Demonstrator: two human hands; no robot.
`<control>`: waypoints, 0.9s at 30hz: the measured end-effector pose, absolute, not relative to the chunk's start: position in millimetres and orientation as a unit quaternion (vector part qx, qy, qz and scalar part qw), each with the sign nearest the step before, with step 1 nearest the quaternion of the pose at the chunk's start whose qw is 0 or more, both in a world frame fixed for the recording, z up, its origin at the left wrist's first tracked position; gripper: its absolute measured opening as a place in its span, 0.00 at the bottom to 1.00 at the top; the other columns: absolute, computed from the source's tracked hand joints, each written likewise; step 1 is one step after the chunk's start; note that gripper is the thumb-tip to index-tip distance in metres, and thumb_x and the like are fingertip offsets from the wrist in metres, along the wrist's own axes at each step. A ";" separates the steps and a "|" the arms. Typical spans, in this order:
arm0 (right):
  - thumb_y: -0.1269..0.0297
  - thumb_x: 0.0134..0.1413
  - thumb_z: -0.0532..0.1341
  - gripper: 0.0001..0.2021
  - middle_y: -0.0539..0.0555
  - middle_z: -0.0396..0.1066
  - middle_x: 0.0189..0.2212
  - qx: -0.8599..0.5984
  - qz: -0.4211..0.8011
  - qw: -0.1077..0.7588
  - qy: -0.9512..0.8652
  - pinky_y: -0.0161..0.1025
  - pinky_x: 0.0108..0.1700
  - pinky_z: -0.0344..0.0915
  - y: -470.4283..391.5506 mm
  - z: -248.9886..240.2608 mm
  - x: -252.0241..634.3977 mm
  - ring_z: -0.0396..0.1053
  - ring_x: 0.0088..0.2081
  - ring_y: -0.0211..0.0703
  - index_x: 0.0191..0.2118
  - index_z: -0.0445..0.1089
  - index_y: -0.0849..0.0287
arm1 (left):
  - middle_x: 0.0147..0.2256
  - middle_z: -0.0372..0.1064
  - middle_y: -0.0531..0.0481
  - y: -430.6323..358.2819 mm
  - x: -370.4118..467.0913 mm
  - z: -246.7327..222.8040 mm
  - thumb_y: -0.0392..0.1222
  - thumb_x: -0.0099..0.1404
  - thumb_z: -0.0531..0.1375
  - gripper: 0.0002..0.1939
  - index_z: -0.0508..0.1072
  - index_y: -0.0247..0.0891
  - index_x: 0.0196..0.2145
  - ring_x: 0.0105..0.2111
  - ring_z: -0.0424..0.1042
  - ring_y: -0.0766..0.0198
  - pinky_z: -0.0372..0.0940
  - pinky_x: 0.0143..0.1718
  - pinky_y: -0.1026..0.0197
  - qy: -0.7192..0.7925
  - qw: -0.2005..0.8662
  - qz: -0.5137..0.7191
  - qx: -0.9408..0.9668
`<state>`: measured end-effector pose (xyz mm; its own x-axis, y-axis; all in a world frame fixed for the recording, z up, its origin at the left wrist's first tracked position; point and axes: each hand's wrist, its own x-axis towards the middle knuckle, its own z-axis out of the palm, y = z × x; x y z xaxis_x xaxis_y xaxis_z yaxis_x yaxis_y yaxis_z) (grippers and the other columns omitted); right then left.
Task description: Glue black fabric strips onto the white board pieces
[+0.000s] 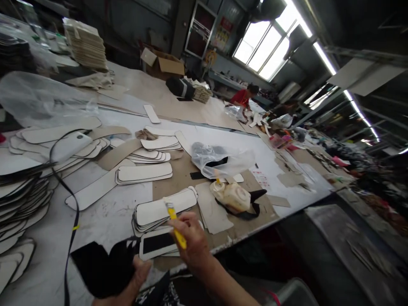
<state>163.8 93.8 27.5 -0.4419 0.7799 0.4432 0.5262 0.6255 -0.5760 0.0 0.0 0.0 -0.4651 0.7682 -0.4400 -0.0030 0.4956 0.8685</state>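
Note:
My right hand [193,238] is closed around a paintbrush [177,231] with a yellow handle. Its bristles touch the top of a stack of white rounded panels [164,208] with dark edges. At the lower left, my left hand [135,276] grips a bunch of black strips [103,265]; its fingers are partly hidden behind them. Between the hands lies a white panel [149,255] bearing a black rectangle [157,242]. Right of the stack, a stained plastic container [237,197] rests on its side, with a yellow brush handle [218,177] at its opening.
More stacks of white panels [145,172] cover the table's middle and left. A clear plastic bag [223,159] lies beyond the container. A black cord [76,208] with a yellow tie crosses the left side. Farther back are a cardboard box [167,66] and a person in red [244,97].

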 end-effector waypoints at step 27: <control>0.61 0.60 0.53 0.12 0.57 0.67 0.37 -0.571 0.318 0.446 -0.611 0.42 0.42 0.68 158.7 -51.0 207.8 0.68 0.37 0.42 0.42 0.69 0.61 | 0.42 0.70 0.38 87.2 -36.1 -93.4 0.57 0.49 0.58 0.33 0.66 0.34 0.49 0.45 0.68 0.43 0.63 0.46 0.46 0.860 0.353 0.279 0.243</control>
